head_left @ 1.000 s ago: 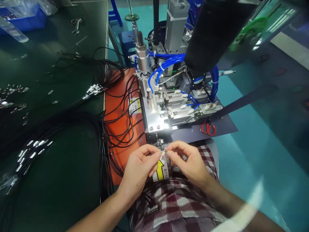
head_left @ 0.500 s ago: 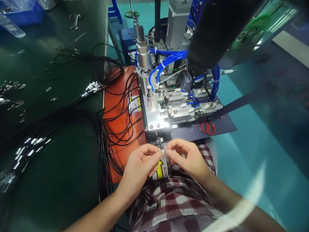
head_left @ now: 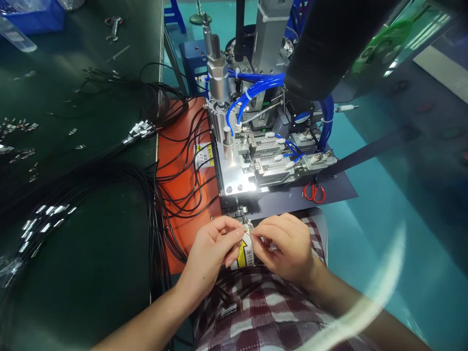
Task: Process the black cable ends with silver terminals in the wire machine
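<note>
My left hand (head_left: 212, 246) is closed in a pinch, thumb against forefinger, on a cable end. Fine coloured wires (head_left: 247, 230), one of them red, stick out from its fingertips, beside a small shiny piece. Facing it, my right hand (head_left: 287, 246) pinches at the tips of these wires, its other fingers curled. The two hands almost meet over a white and yellow arrow label (head_left: 245, 254), just in front of the metal machine (head_left: 237, 178). What lies inside the fingertips is mostly hidden.
Black cables (head_left: 183, 187) cross the orange plate (head_left: 171, 258) on the left. Bundled cables with silvery connectors (head_left: 47, 222) lie on the dark green table (head_left: 109, 278). Red-handled scissors (head_left: 314, 193) rest right of the machine. A wrench (head_left: 114, 29) lies at the far left.
My right hand has turned, so its back now shows more, and its fingertips have shifted slightly lower. The left hand keeps its pinch nearly in place.
</note>
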`<action>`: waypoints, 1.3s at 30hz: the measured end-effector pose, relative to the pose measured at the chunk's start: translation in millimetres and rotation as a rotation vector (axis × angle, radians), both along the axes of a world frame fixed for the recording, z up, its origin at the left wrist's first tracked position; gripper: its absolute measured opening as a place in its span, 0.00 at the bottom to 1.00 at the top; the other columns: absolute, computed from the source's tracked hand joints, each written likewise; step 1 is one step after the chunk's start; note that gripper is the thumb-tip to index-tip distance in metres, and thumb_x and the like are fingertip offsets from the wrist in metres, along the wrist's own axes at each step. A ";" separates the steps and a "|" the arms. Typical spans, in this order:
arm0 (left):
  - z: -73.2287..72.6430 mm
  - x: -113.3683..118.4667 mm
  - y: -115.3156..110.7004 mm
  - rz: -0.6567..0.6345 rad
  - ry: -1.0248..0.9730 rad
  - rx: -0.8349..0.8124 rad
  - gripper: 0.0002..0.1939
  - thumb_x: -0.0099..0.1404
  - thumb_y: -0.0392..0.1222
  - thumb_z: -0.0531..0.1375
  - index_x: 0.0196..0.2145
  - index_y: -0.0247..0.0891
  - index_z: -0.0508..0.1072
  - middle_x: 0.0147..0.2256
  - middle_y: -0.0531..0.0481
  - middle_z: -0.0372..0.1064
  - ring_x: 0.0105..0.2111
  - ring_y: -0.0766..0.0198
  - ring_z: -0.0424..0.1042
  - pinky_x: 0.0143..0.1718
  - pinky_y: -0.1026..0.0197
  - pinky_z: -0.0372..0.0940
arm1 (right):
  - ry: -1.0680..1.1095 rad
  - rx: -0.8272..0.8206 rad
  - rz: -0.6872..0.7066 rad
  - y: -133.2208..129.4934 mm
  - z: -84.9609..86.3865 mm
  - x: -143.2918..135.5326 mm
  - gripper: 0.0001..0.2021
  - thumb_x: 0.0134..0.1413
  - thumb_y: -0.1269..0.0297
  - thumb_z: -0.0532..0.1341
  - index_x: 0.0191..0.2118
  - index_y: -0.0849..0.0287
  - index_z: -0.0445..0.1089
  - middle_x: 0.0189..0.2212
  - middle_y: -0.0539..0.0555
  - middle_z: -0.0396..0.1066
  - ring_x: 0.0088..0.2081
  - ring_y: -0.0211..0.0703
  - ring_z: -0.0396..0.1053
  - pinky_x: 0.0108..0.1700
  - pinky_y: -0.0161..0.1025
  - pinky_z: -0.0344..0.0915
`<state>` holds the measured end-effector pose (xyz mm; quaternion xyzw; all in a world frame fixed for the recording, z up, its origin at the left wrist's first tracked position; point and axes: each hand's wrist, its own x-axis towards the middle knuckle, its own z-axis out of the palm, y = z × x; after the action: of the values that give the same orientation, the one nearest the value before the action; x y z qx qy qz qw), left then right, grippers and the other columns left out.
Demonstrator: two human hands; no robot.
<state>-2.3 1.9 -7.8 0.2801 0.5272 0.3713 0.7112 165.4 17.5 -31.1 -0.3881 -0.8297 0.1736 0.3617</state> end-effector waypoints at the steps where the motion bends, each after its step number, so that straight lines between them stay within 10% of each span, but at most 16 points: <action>1: -0.1 0.0 -0.1 -0.004 0.003 0.003 0.08 0.59 0.43 0.61 0.30 0.34 0.69 0.14 0.61 0.54 0.13 0.76 0.48 0.20 0.68 0.43 | 0.030 -0.042 -0.006 -0.5 -0.3 -0.5 0.03 0.53 0.71 0.60 0.33 0.56 0.69 0.26 0.50 0.74 0.25 0.38 0.66 0.30 0.40 0.57; 18: 2.5 1.8 0.0 0.026 0.012 0.006 0.09 0.58 0.42 0.63 0.32 0.34 0.68 0.18 0.61 0.57 0.13 0.78 0.50 0.18 0.69 0.42 | 0.599 -0.978 -0.105 1.3 6.1 -16.8 0.05 0.48 0.65 0.63 0.27 0.60 0.67 0.19 0.46 0.63 0.21 0.32 0.57 0.23 0.31 0.56; 39: -1.6 0.6 -3.3 -0.026 -0.042 0.028 0.06 0.63 0.40 0.59 0.33 0.36 0.65 0.23 0.60 0.59 0.14 0.80 0.51 0.18 0.69 0.41 | 0.679 -1.105 -0.086 2.1 3.9 -21.7 0.06 0.46 0.65 0.62 0.26 0.60 0.65 0.19 0.45 0.59 0.21 0.32 0.55 0.24 0.32 0.53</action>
<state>-1.8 -1.5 -9.5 0.2890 0.5031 0.3752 0.7229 143.7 19.6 -27.2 -0.4735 -0.4413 0.6733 0.3574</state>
